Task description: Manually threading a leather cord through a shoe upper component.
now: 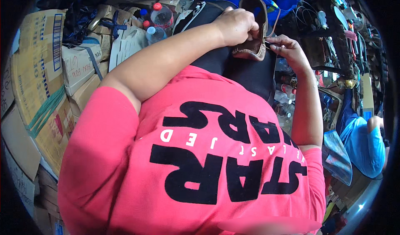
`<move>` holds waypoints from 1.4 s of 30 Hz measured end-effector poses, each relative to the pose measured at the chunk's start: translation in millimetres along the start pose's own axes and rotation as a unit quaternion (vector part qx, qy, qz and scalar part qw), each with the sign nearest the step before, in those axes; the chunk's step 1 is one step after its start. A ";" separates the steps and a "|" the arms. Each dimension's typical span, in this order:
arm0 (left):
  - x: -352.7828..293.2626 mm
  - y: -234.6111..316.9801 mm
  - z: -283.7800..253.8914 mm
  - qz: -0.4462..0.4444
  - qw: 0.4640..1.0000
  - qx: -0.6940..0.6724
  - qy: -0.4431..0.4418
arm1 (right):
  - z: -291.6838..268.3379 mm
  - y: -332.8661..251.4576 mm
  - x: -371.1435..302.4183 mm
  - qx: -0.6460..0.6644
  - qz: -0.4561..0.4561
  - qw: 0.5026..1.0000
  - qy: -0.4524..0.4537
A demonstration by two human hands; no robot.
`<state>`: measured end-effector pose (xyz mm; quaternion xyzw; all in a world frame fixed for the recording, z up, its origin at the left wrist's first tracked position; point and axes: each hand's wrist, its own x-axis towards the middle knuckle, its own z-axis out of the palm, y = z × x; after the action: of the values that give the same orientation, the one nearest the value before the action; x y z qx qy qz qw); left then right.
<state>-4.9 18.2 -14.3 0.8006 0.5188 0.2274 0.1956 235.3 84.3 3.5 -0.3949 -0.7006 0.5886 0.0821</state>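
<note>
Head view, looking down at the lap, centres on a brown shoe (253,49), which rests over the person's dark trousers (214,62) with its hollow, open side up. The left hand (238,26) is curled closed on the shoe's left side, its bent fingers reaching into the opening and gripping it. On the opposite edge, the right hand (291,52) is drawn narrow, thumb and fingertips pinching a slender item (267,42) against the shoe's side; it may be a needle or thread, but it is too small to tell. A thin brown cord (276,19) curves upward just beside that edge.

Beyond the shoe, at the top, lies bright blue sheeting (287,2). Nearer the body, a pinkish-red shirt (150,181) with black and white lettering fills the lower middle. To the left of the lap stand clear bottles, one with a red cap (157,6), one with a pale blue cap (151,29). Farther left, a big cardboard box (41,72) leans, bound with green strapping (46,112). More bottles (284,96) lie near the right forearm, and at the far right a co-worker's light blue sleeve (364,145) shows.
</note>
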 end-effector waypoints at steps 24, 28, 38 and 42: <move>-6.4 35.1 9.4 -0.102 0.993 0.023 0.049 | 23.7 -25.5 4.9 -0.029 0.043 0.998 0.047; 3.3 41.2 -26.2 -0.135 0.981 0.002 -0.137 | 29.4 -37.6 4.6 -0.026 0.032 0.999 0.008; -31.6 21.0 -14.3 0.014 0.995 0.084 0.043 | 1.1 -20.2 -7.7 0.073 0.045 0.996 0.021; -29.9 28.7 -12.7 -0.028 0.996 0.080 -0.002 | 11.2 -11.5 -15.5 0.101 0.018 0.994 0.044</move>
<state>-1.5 -19.3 7.0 0.7993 0.5571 0.1782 0.1379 234.0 65.8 15.8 -0.4224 -0.6264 0.6397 0.1415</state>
